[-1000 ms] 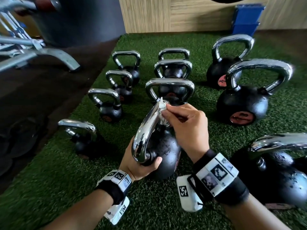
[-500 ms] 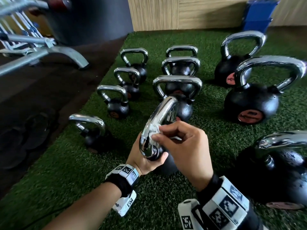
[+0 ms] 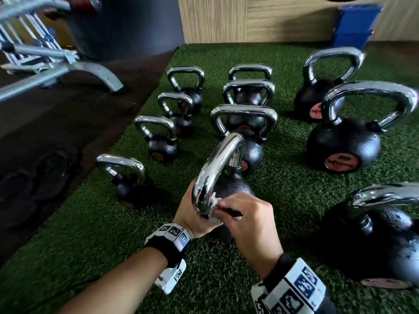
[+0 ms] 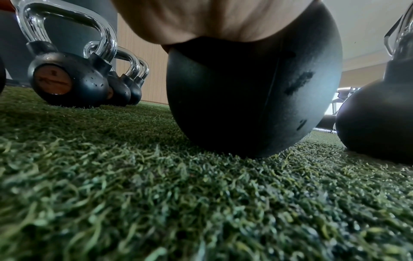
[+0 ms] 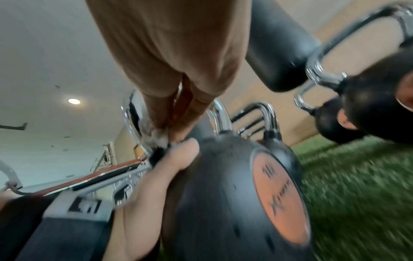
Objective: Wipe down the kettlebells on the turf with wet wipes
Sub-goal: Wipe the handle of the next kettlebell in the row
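A black kettlebell [image 3: 231, 189] with a chrome handle [image 3: 217, 164] stands on the green turf [image 3: 113, 245] right in front of me. My left hand [image 3: 189, 215] grips it from the left, thumb over the ball beside the handle's near foot. My right hand [image 3: 247, 217] pinches a white wet wipe [image 3: 214, 206] against the near lower end of the handle. In the left wrist view the ball [image 4: 257, 98] fills the middle under my palm [image 4: 212, 21]. The right wrist view shows the fingers [image 5: 178, 74] pressing the wipe [image 5: 156, 136] onto the chrome, above the ball's orange disc [image 5: 281, 197].
Several smaller kettlebells [image 3: 158, 141] stand in rows behind and to the left. Bigger ones sit at the right [image 3: 344, 141] and near right [image 3: 374, 234]. A metal rack foot [image 3: 95, 73] rests on the dark floor left of the turf. A blue box [image 3: 353, 26] stands by the wooden wall.
My right hand has slid the wipe down the handle, from its top bend to its near lower end. The left hand keeps its grip on the kettlebell.
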